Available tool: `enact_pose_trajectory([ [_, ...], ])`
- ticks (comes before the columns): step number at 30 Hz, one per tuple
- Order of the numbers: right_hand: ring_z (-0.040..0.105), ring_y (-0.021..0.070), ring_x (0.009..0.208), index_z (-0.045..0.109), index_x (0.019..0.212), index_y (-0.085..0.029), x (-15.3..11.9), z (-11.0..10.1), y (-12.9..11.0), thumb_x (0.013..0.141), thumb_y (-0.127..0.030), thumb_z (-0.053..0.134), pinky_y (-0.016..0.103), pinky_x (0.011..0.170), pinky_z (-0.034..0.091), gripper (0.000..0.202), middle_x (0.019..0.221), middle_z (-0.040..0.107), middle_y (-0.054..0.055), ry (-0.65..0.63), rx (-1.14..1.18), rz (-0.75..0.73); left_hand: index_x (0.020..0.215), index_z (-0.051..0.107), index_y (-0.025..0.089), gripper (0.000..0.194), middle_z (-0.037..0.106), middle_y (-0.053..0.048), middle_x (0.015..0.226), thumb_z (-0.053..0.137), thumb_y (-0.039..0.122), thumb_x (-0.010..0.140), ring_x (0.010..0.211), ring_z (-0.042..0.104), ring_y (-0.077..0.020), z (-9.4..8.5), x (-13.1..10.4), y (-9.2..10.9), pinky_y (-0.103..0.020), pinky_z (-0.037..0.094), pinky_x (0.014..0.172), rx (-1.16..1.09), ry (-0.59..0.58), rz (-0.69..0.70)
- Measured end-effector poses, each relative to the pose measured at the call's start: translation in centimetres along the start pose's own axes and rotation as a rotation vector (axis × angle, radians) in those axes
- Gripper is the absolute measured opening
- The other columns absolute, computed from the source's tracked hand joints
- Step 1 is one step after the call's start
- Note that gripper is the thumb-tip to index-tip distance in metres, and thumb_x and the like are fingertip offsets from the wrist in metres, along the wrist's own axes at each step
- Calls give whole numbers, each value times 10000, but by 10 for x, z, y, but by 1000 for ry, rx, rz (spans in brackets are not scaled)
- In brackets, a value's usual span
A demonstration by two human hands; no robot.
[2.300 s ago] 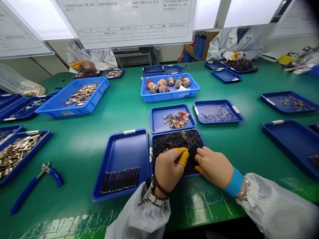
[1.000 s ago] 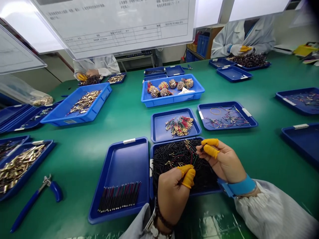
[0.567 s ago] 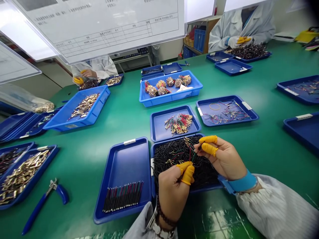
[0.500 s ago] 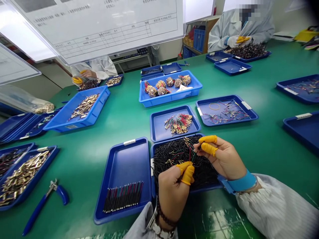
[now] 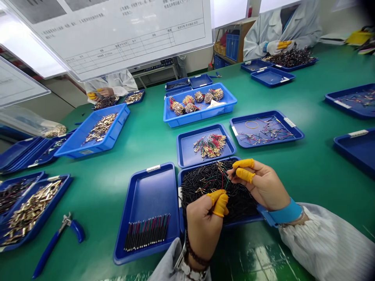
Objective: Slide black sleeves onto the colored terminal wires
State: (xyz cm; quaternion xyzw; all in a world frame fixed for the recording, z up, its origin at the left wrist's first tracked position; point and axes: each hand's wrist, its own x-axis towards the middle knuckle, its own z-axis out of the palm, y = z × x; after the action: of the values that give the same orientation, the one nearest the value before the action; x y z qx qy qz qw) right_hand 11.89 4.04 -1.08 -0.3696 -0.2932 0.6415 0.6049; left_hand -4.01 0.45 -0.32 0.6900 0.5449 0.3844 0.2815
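Two-handed pinch over the tray [image 5: 246, 223] of black tubes [image 5: 202, 175], close to the near edge of the worktop [image 5: 96, 183]
Grips coloured wires [image 5: 222, 182] in the left hand [image 5: 205, 223], fingertips closed together, apparently to steady them with upper ends free; holds a small dark piece [image 5: 233, 174] in the right hand [image 5: 268, 187], fingertips pinched nearly shut around it, probably for fine control. Lined up near the front rim of the left-hand tray [image 5: 118, 255]: dark rods [image 5: 146, 236], likely for easy counting

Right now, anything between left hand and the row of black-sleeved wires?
Only the adjoining rims of the black-tube tray and the row tray stand between the left hand and the row; the left sleeve covers the row tray's near right corner.
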Motion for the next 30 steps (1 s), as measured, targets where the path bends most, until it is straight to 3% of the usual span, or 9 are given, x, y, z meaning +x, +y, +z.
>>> enact_pose_trajectory([
  [30, 679, 177, 721, 671, 813, -189, -3, 4, 2, 691, -231, 731, 308, 676, 553, 142, 800, 732, 51, 3, -18, 11, 595, 665, 136, 278, 627, -29, 561, 549, 227, 830, 502, 558, -112, 0, 1, 2, -205, 445, 503, 37, -50, -56],
])
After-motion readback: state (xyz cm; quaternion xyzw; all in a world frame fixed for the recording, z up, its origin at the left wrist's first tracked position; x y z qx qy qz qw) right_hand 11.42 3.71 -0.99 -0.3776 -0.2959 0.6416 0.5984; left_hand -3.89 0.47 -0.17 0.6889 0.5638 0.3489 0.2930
